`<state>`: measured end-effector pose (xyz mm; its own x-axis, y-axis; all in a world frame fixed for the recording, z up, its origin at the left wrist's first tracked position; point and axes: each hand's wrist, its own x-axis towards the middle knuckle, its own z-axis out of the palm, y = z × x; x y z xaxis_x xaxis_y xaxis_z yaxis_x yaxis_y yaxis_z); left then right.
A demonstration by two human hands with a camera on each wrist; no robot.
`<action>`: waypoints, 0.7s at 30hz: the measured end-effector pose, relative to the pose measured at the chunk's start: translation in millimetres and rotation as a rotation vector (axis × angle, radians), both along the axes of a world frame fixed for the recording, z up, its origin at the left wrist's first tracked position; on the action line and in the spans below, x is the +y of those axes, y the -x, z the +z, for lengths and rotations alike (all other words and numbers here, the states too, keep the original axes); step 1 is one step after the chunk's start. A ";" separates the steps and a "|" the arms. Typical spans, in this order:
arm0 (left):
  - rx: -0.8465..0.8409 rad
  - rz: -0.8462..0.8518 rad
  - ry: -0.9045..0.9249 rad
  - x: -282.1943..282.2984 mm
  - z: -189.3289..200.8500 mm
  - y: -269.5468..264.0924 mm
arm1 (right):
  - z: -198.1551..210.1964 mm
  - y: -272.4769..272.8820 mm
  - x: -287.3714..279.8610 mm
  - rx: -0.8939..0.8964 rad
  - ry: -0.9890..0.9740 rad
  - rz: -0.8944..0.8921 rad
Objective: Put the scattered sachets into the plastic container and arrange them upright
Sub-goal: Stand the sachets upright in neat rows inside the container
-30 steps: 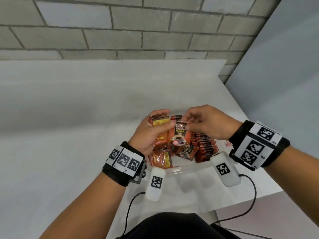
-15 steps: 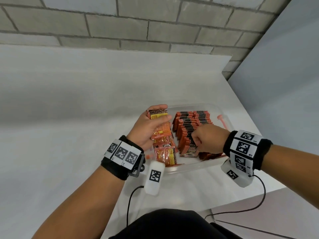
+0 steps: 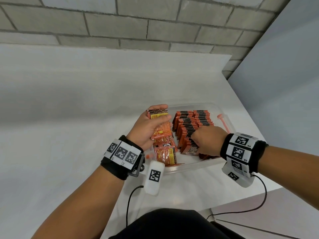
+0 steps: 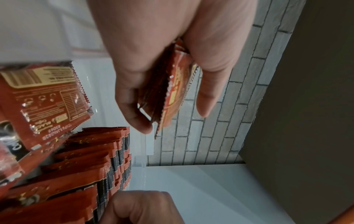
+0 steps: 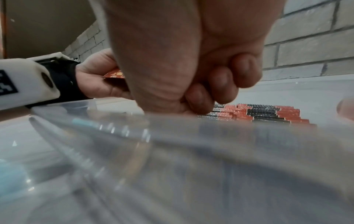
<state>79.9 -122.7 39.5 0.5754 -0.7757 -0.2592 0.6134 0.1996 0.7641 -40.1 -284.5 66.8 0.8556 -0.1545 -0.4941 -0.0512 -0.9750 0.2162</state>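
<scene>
Head view: my left hand point(image 3: 146, 128) grips a sachet stack point(image 3: 159, 125); right hand point(image 3: 206, 141), fingers curled, pinches the front upright sachet point(image 3: 190, 149) in the plastic container point(image 3: 193, 165).

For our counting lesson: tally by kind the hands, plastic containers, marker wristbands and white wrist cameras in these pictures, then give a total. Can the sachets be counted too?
Hands: 2 (left hand, right hand)
Plastic container: 1
Marker wristbands: 2
White wrist cameras: 2
Total: 7
The sachets overlap too much to count.
</scene>
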 end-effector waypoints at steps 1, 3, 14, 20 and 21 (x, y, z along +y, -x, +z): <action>0.002 0.001 -0.001 0.1 0.1 0.3 | -0.2 0.4 -0.5 -0.004 -0.001 0.006; 0.003 0.004 -0.004 0.4 0.6 0.7 | 1.2 0.9 -1.9 -0.014 -0.010 0.001; 0.029 0.045 -0.038 -0.1 3.7 2.5 | 8.8 4.5 -7.1 -0.064 -0.081 -0.061; 0.020 -0.008 -0.079 2.9 6.5 5.0 | 26.8 4.9 -12.4 -0.136 -0.250 -0.170; 0.005 -0.029 -0.076 2.8 7.9 6.6 | 34.2 4.2 -14.9 -0.185 -0.345 -0.220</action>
<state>73.3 -119.9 47.4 0.5516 -0.7698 -0.3210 0.6219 0.1232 0.7733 -44.3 -299.3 101.0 0.8994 -0.1956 -0.3909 -0.2728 -0.9499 -0.1524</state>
